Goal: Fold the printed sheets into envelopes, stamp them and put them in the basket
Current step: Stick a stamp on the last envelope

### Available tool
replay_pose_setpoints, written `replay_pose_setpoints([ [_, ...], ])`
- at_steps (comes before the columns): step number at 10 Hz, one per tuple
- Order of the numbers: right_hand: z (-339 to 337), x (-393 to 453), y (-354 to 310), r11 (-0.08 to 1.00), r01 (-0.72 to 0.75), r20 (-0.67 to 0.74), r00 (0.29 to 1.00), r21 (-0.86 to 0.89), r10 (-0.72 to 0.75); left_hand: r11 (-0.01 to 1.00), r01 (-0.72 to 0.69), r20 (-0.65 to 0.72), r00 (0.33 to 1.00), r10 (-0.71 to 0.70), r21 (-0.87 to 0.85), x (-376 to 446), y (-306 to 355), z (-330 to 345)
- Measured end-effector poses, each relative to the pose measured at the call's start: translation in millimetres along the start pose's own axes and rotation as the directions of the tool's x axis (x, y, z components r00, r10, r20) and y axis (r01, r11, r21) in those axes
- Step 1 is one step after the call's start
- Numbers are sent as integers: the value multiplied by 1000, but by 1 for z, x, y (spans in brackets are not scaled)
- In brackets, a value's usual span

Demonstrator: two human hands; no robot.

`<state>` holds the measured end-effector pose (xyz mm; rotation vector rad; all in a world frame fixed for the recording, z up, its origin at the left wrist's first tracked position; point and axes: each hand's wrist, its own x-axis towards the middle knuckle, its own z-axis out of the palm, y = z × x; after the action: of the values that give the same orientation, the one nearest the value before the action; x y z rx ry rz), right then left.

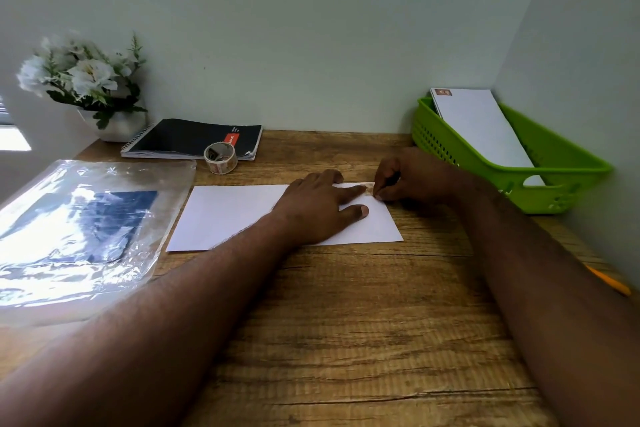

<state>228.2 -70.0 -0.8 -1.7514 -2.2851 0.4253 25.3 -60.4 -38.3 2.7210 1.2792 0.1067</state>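
A white folded envelope (225,215) lies flat on the wooden desk. My left hand (322,208) rests on its right half with straight fingers pressing it down. At the envelope's top right corner my right hand (405,177) has curled fingers and pinches a small brownish stamp (370,188). A roll of stamps (220,158) stands behind the envelope. The green basket (568,173) at the right holds stamped white envelopes (481,128) leaning against the wall.
A clear plastic sleeve (76,236) with printed sheets lies at the left. A black spiral notebook (187,139) and a white flower pot (93,87) stand at the back left. A yellow pencil (609,281) lies at the right edge.
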Motion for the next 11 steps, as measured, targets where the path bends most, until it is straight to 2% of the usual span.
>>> replay_pose_setpoints([
  [1,0,0,0,999,-28,38,999,40,27,1000,3,1,1000,-3,-1,-1,1,0],
  [4,-1,-7,-4,992,-54,22,998,111,52,1000,5,-2,1000,-5,-2,-1,0,1],
  [8,0,-6,-6,990,-75,20,997,119,73,1000,9,5,1000,-9,-3,-1,2,-1],
  [10,3,-11,2,969,-59,-16,998,238,65,1000,10,-2,1000,-10,-5,-3,3,-2],
  [11,2,-9,5,970,-60,-3,998,235,62,1000,7,-5,1000,-7,-10,-3,3,-2],
])
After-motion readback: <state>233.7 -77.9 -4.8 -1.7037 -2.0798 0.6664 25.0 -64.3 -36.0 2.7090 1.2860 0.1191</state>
